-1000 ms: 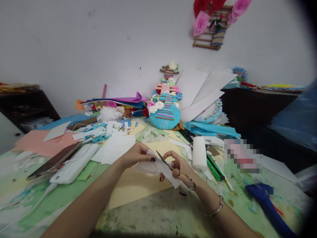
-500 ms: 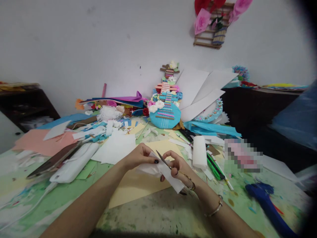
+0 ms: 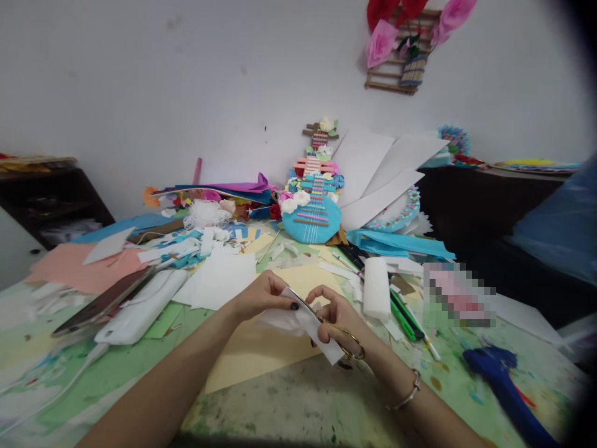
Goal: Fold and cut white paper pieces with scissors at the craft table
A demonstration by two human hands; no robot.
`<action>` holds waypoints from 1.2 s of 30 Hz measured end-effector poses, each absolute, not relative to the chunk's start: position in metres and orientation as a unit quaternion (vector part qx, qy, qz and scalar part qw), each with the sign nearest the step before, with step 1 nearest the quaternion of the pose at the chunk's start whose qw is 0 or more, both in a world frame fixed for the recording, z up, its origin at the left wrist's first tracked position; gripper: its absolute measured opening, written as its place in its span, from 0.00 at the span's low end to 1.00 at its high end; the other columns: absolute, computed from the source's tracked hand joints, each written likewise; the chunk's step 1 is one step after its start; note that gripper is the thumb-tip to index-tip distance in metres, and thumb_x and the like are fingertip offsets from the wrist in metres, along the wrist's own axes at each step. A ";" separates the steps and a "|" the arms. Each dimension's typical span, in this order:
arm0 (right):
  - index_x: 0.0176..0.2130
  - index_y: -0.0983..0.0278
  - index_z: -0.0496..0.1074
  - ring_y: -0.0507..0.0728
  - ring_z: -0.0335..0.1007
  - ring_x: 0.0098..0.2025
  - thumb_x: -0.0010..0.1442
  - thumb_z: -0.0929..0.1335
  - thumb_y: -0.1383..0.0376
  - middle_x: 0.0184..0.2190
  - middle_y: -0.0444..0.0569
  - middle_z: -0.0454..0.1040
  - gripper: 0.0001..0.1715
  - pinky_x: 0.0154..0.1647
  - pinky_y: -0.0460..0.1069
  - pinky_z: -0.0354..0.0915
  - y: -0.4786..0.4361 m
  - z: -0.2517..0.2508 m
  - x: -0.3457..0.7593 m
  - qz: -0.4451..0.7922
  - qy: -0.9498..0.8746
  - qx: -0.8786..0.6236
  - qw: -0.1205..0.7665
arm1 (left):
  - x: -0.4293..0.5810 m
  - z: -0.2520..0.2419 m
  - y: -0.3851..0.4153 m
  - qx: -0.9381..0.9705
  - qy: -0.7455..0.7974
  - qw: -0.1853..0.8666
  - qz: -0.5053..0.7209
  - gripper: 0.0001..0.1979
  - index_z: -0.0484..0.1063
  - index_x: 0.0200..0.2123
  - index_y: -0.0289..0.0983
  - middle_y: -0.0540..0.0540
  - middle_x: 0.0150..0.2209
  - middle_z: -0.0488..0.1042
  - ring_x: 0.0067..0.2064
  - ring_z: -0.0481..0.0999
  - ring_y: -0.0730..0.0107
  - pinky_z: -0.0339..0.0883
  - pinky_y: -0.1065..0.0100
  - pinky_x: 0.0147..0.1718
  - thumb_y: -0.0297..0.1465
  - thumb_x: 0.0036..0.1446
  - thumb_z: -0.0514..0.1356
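Observation:
My left hand point(image 3: 272, 295) pinches a piece of white paper point(image 3: 280, 318) between thumb and fingers. Gold-handled scissors point(image 3: 347, 341) are in my right hand point(image 3: 336, 314), with thumb and fingers around the handles. Their blades lie along the paper's edge, close to my left fingertips, and look closed or nearly so. A white strip point(image 3: 319, 336) of the paper slants down below the blades towards my right wrist. Beneath both hands lies a pale yellow sheet point(image 3: 252, 361) on the green, stained table.
Beside my right hand stand a white roll point(image 3: 375, 289) and green-handled cutter point(image 3: 405, 316). A blue glue gun point(image 3: 508, 386) lies at right. A phone point(image 3: 102, 302) and white power bank point(image 3: 142, 308) sit at left. Behind them, a blue paper guitar point(image 3: 310, 221) leans by the wall.
The scissor blades have closed along the white paper, and the handles have come together in my right hand. The strip's lower end has shifted slightly left. My left hand stays nearly still.

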State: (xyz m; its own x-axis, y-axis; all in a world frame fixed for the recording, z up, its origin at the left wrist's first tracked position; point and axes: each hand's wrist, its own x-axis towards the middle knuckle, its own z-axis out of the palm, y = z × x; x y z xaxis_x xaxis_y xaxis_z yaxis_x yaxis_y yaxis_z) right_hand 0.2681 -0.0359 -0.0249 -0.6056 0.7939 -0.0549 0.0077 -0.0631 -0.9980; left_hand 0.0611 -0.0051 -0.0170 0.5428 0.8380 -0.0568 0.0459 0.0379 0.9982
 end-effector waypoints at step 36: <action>0.41 0.60 0.58 0.47 0.54 0.11 0.45 0.70 0.52 0.15 0.34 0.63 0.28 0.10 0.42 0.51 -0.023 -0.027 0.278 0.522 -0.612 -0.432 0.407 | 0.056 -0.023 0.004 0.562 0.377 0.620 0.396 0.13 0.77 0.25 0.30 0.45 0.23 0.76 0.23 0.72 0.72 0.63 0.74 0.22 0.36 0.40 0.68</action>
State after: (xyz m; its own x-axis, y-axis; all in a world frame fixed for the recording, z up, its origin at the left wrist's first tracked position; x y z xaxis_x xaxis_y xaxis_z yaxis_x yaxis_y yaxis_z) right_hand 0.2777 -0.0226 -0.0265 -0.2944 0.9545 0.0468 0.1036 0.0806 -0.9913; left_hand 0.0559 0.0044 -0.0233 0.4019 0.9154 -0.0215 -0.0683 0.0534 0.9962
